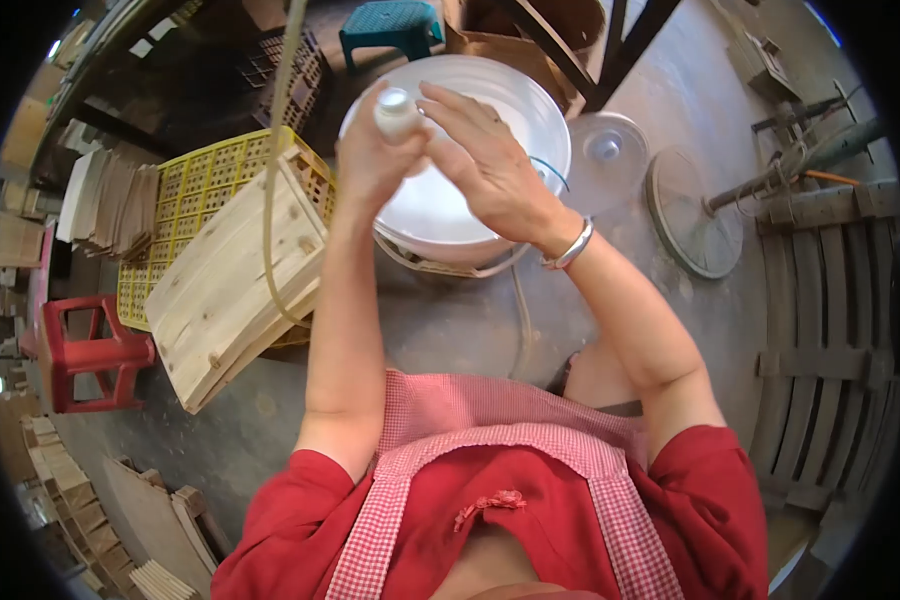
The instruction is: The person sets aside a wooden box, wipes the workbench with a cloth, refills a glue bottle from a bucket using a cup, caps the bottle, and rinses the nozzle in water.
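My left hand (pixel 367 160) is wrapped around a small white bottle (pixel 397 118), its cap end pointing up towards me. Stretched out flat, with its fingers mostly together, my right hand (pixel 495 165) is beside the bottle; whether its fingertips touch the bottle I cannot tell. Both hands are above a large white bucket (pixel 440 226), whose inside looks white and glossy. A thin blue-green strand (pixel 550 172) lies over the bucket's right rim. A silver bracelet (pixel 570 245) is on my right wrist.
Wooden boards (pixel 235 285) lean on a yellow crate (pixel 195 185) at the left, by a red stool (pixel 90 350). A hose (pixel 270 210) hangs in front of them. Right of the bucket are a clear lid (pixel 610 185) and a round-based stand (pixel 695 215). A teal stool (pixel 390 28) is behind.
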Demonstrator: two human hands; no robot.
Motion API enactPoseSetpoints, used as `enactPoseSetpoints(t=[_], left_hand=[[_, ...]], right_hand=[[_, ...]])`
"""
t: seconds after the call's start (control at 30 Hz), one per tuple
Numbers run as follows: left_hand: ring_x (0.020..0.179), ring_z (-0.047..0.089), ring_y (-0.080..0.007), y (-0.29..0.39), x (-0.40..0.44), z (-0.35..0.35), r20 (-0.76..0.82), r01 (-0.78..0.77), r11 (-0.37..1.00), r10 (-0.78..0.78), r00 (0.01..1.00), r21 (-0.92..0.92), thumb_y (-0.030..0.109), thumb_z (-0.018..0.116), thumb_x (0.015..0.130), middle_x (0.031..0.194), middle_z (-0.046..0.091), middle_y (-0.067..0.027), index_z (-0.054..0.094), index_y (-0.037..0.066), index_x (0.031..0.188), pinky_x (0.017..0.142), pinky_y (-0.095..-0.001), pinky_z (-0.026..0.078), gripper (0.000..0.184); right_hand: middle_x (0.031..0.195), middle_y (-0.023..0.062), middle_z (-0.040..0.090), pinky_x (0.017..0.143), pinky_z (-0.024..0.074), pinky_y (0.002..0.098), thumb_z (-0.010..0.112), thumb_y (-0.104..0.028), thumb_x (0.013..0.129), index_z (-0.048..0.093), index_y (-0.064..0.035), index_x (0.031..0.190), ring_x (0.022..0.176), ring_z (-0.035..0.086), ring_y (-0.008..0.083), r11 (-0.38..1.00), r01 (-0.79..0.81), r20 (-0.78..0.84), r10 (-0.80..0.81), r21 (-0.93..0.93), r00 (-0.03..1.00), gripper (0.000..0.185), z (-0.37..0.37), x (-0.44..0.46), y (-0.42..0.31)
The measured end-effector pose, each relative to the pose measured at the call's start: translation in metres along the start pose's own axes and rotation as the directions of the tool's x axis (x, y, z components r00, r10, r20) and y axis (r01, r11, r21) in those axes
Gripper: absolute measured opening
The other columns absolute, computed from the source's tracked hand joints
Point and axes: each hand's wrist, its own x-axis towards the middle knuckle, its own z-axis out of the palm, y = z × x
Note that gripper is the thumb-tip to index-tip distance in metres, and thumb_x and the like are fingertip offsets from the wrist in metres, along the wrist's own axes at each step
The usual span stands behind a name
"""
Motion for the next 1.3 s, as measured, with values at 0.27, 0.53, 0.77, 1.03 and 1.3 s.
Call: enactPoseSetpoints(t=[0.27,0.53,0.77,1.03,1.3], left_hand=[[0.103,0.068,-0.0228,0.025,-0.003,-0.018,-0.083,0.124,0.982,-0.114,0.99,0.14,0.019,0.086,0.073,0.118,0.068,-0.0158,0.054,0.0,0.136,0.088,-0.0347,0.055,0.073],[0.103,0.067,-0.0226,0.046,-0.006,-0.016,-0.079,0.164,0.985,-0.159,0.984,0.061,0.016,0.085,0.076,0.118,0.066,-0.015,0.051,-0.001,0.138,0.088,-0.0356,0.056,0.073],[0.105,0.066,-0.0237,0.068,-0.015,-0.026,-0.115,0.186,0.979,-0.177,0.978,0.081,0.014,0.085,0.075,0.121,0.064,-0.0156,0.049,-0.001,0.141,0.091,-0.0367,0.056,0.076],[0.105,0.067,-0.0226,0.056,-0.002,-0.029,-0.19,0.075,0.99,-0.051,0.98,0.122,0.016,0.085,0.074,0.119,0.067,-0.0148,0.054,0.001,0.136,0.091,-0.0357,0.055,0.072],[0.094,0.07,-0.0202,0.114,-0.01,-0.04,-0.168,-0.017,0.989,0.042,0.985,0.149,0.016,0.086,0.072,0.108,0.071,-0.0114,0.062,0.006,0.128,0.081,-0.0329,0.058,0.061]], right_hand=[[0.141,0.0138,0.053,0.114,0.0272,0.0603,0.066,-0.044,0.09,0.074,-0.0063,0.085,0.139,0.039,0.0362,0.907,0.336,0.62,-0.115,-0.253,0.776,0.039,-0.066,-0.072,-0.039],[0.128,0.015,0.063,0.104,0.043,0.0476,0.07,-0.03,0.08,0.06,-0.007,0.127,0.121,0.057,0.0346,0.666,-0.392,-0.213,0.337,-0.634,0.917,0.054,-0.143,-0.101,0.157],[0.134,0.0162,0.06,0.104,0.0429,0.0466,0.076,-0.04,0.071,0.048,-0.0055,0.138,0.125,0.055,0.036,0.483,-0.304,-0.084,0.426,-0.821,0.901,0.08,-0.156,-0.107,0.242],[0.094,0.021,0.067,0.077,0.0519,0.0476,0.074,-0.026,0.079,0.065,-0.0053,0.106,0.085,0.065,0.0415,0.727,-0.357,0.223,0.568,-0.586,0.792,0.035,-0.172,-0.15,0.115],[0.07,0.0066,0.049,0.055,0.0438,0.036,0.073,-0.004,0.069,0.068,-0.0099,0.124,0.059,0.054,0.0236,0.746,0.107,0.223,0.057,-0.657,0.973,0.055,-0.185,-0.097,-0.101]])
